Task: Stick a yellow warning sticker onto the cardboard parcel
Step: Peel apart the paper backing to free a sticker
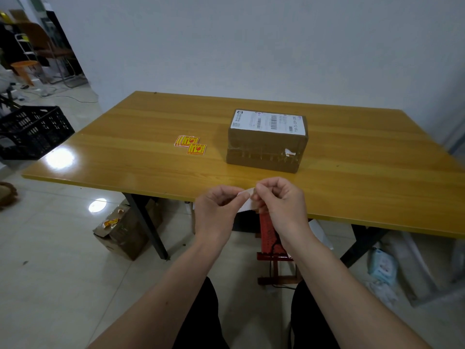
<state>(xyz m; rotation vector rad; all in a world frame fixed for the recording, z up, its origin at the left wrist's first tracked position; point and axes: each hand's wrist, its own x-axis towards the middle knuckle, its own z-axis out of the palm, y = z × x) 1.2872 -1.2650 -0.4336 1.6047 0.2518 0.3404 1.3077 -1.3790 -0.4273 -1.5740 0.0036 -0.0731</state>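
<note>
We see the sticker, white backing toward us, pinched at lower centre by both hands: left hand and right hand, forearms converging. Cardboard parcel sits centre on bench, long axis left-right; spare stickers to its left.

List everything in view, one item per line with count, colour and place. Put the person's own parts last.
cardboard parcel: one, brown, far middle of the table
shipping label: one, white, on the parcel's top
yellow stickers: a small pile, exact count unclear, yellow and red, on the table beside the parcel
table: one, yellow wood with black legs
crate: one, black, on the floor beyond the table's end
open carton: one, brown, on the floor under the table
held sticker: one, white side showing, pinched between both hands at the near table edge
left hand: one, gripping the sticker
right hand: one, gripping the sticker
</note>
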